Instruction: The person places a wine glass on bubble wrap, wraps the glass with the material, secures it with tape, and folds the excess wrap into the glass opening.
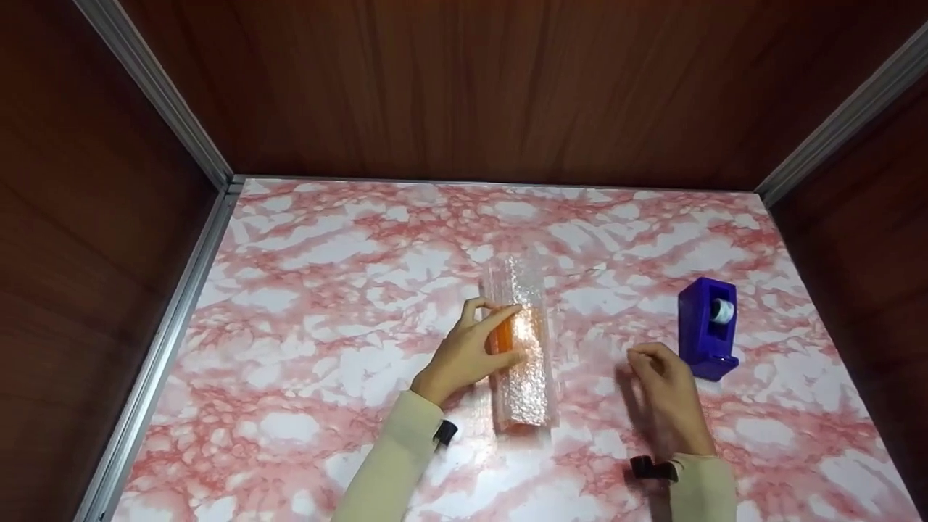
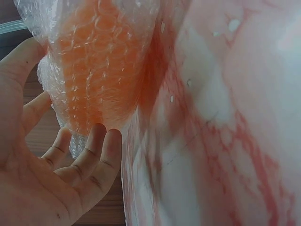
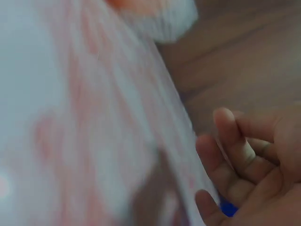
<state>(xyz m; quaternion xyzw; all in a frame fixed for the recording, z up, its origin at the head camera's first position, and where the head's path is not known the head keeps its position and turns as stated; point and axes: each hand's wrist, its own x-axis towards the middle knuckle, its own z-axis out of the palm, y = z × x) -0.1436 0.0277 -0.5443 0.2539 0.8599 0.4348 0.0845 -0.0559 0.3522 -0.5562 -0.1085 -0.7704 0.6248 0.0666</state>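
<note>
An orange object in clear bubble wrap point(image 1: 528, 370) lies lengthwise on the table in the head view; its kind is hidden by the wrap. My left hand point(image 1: 471, 355) grips it from the left side, with thumb and fingers spread around it. In the left wrist view the orange bubble-wrapped object point(image 2: 101, 61) fills the top, and my left hand point(image 2: 51, 165) touches its edge. My right hand point(image 1: 667, 388) hovers to the right of the bundle, thumb and index fingertips together. Whether something thin and clear is between those fingertips cannot be seen. In the right wrist view my right hand's fingers point(image 3: 235, 165) are curled.
A purple tape dispenser point(image 1: 707, 330) with a roll of tape point(image 1: 722, 312) stands just beyond the right hand. The table point(image 1: 326, 290) has a red-and-white marbled top. Dark wooden panels point(image 1: 464, 87) with metal edge strips enclose the back and sides.
</note>
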